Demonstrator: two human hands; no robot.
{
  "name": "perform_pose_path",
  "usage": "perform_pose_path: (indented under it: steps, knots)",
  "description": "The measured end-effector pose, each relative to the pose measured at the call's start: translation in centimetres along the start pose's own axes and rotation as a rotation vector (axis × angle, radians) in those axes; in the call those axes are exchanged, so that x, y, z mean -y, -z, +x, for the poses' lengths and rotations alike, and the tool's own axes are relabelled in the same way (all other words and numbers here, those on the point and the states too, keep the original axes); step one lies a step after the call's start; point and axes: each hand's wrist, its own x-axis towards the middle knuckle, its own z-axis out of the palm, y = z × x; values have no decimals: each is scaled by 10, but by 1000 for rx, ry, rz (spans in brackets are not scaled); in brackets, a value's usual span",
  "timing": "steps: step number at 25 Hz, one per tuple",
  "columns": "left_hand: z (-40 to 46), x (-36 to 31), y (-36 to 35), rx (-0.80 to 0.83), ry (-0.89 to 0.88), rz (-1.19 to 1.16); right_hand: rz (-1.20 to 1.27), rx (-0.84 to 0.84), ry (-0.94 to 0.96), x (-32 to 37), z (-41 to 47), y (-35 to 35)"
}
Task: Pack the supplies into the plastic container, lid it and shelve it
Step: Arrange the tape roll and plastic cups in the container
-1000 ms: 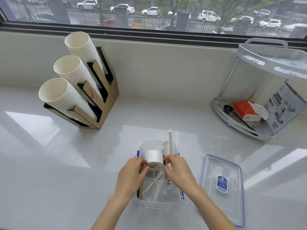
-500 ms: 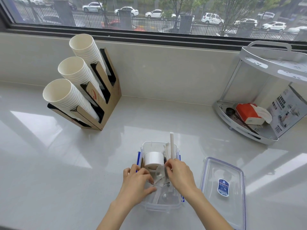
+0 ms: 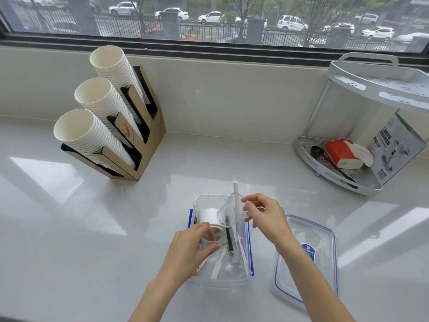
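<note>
Clear cup [image 3: 228, 212] pinched by right hand [image 3: 267, 217]; left hand [image 3: 192, 247] grips another inside one container [image 3: 246, 277]

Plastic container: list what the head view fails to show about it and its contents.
- plastic container: near-left wall hidden by the left hand.
- Clear cup held by the right hand: transparent, edges hard to trace.
- Jumbled supplies on the bottom: kinds unclear.
- Lid label: print too small.

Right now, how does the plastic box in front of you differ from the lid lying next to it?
The plastic container is deep and holds supplies, with both hands over it; the lid is shallow, holds nothing and lies untouched on the counter to the container's right. The lid bears a blue label; I see none on the container. Both are clear plastic with blue trim.
</note>
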Motion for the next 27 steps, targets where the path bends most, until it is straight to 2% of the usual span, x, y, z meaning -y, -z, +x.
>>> perform_pose_path:
  steps: [3,10,18,27]
  knots:
    - [-2,-2,0,-47,55,-54,60,97,-13,9,-4,-3]
    - [-4,-1,-1,-95,143,-131,-60,159,12,6,-10,-17]
    - [-5,2,-6,-79,81,-90,-186,236,32,2,-11,-20]
    - [-7,-1,-6,-147,20,-52,-244,313,-13,1,-9,-21]
